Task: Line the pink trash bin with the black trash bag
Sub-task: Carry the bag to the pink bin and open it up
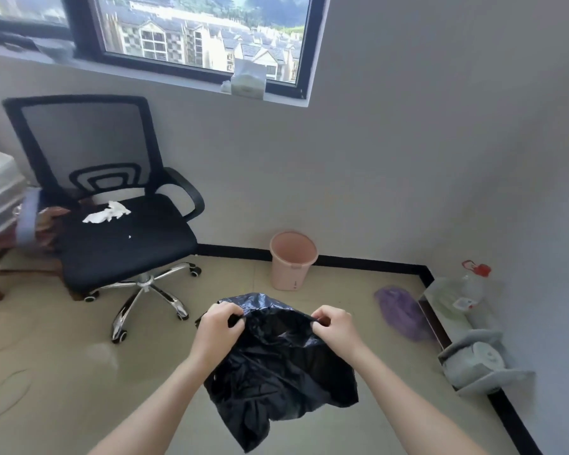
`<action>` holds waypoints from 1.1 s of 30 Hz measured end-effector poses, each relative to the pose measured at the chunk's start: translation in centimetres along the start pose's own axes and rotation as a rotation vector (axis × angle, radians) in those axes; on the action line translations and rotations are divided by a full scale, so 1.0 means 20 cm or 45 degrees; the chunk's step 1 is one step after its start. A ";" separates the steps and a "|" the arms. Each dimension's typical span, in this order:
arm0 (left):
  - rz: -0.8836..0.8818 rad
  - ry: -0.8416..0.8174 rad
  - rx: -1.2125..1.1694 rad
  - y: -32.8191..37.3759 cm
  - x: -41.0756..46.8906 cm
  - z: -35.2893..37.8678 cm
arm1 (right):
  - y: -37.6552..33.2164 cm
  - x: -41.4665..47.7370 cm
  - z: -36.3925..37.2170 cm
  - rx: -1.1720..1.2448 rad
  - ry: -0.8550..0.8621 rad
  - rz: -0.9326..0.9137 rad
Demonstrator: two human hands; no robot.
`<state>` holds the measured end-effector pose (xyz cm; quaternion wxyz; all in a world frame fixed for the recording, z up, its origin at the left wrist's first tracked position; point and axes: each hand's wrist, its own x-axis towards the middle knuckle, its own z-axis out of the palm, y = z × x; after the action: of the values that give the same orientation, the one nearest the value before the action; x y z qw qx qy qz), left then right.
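Nearest the camera, the black trash bag (276, 362) hangs in the air between both forearms, its crumpled body drooping toward 6 o'clock. The left hand (219, 326) is closed in a pinch on the bag's rim at about 9 o'clock of the opening; the right hand (334, 326) is pinched shut on the rim at about 3 o'clock. Between them the mouth is only partly parted — a dark hollow shows, but the far lip sags.

The step in hand looks like opening the bag. To do it well, the two pinches should each hold a single layer and draw apart so the mouth rounds out fully before it goes over anything; a small shake would likely let air fill the body.

Farther off, at 12 o'clock, the pink trash bin (293, 261) stands upright and unlined on the floor (63, 356) against the wall — well apart from the bag. An office chair (119, 231) stands at 10 o'clock.
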<state>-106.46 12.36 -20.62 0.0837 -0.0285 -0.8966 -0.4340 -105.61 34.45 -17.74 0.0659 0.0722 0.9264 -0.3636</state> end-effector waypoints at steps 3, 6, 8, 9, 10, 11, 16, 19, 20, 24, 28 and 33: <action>0.045 -0.059 -0.035 -0.01 0.21 0.05 | -0.01 0.13 -0.03 0.047 0.068 0.080; 0.026 -0.157 -0.050 -0.03 0.34 0.17 | 0.04 0.22 -0.04 0.060 0.114 0.154; 0.012 -0.222 -0.050 -0.03 0.42 0.26 | 0.09 0.28 -0.05 0.052 0.126 0.199; 0.004 -0.248 -0.054 -0.02 0.46 0.31 | 0.12 0.31 -0.07 0.046 0.132 0.222; 0.002 -0.272 -0.056 -0.01 0.50 0.35 | 0.15 0.35 -0.09 0.040 0.139 0.242; 0.009 -0.292 -0.053 0.01 0.54 0.40 | 0.18 0.39 -0.11 0.036 0.145 0.259; 0.072 -0.337 0.003 0.11 0.81 0.63 | 0.33 0.69 -0.27 0.055 0.180 0.269; 0.019 -0.373 0.059 0.15 0.96 0.76 | 0.41 0.89 -0.35 0.069 0.159 0.263; 0.007 -0.391 0.072 0.15 1.00 0.81 | 0.44 0.95 -0.37 0.078 0.142 0.262; -0.102 -0.389 0.117 0.15 1.13 0.99 | 0.57 1.20 -0.40 0.095 0.031 0.250; -0.240 -0.450 0.191 0.13 1.19 1.11 | 0.64 1.38 -0.39 0.088 -0.062 0.267; -0.383 -0.515 0.190 0.06 1.32 1.24 | 0.70 1.59 -0.35 0.039 -0.156 0.271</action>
<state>-135.50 31.91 -30.24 -0.1608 0.0253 -0.9188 -0.3596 -134.65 52.18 -27.47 0.1596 0.1487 0.9021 -0.3724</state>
